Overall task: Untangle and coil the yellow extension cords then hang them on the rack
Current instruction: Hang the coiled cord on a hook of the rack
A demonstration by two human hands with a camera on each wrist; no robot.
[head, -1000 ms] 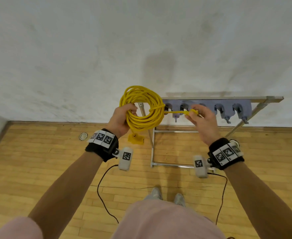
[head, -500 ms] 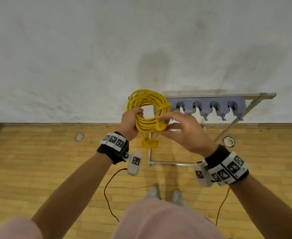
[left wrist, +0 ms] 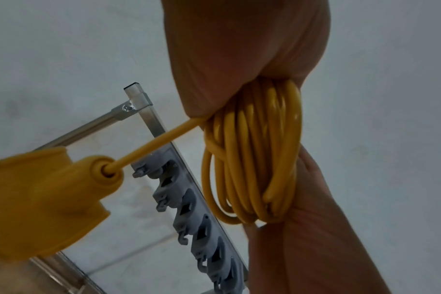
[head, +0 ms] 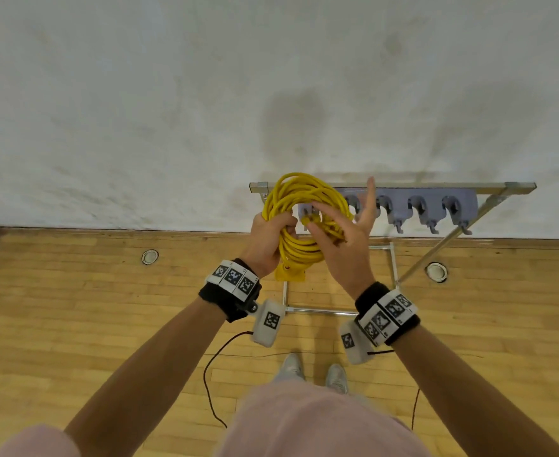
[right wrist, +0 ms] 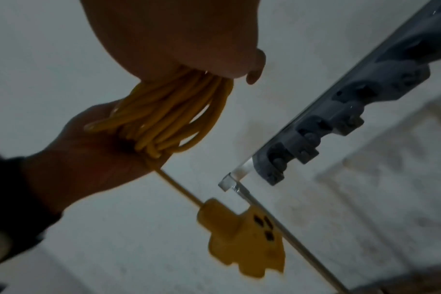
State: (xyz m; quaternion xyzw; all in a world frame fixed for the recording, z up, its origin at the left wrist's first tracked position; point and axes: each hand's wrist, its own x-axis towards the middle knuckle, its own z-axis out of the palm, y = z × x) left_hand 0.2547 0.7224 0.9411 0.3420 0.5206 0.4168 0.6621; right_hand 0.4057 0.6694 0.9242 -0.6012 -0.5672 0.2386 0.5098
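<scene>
The left hand (head: 266,240) grips the coiled yellow cord (head: 299,188) in front of the rack (head: 429,209) while the right hand (head: 345,249) lies open, fingers spread, against the loops

Wooden floor (head: 73,324), metal rack (head: 436,186) standing on it (against the wall), two round floor plates (head: 150,257)

No readable text, labels or numbers anywhere.

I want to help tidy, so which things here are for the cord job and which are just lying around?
For the job: yellow cord coil, its socket end, rack with grey hooks, left hand gripping the coil, right hand on it.
Just there: two round floor plates, dark wrist-camera wire.
</scene>
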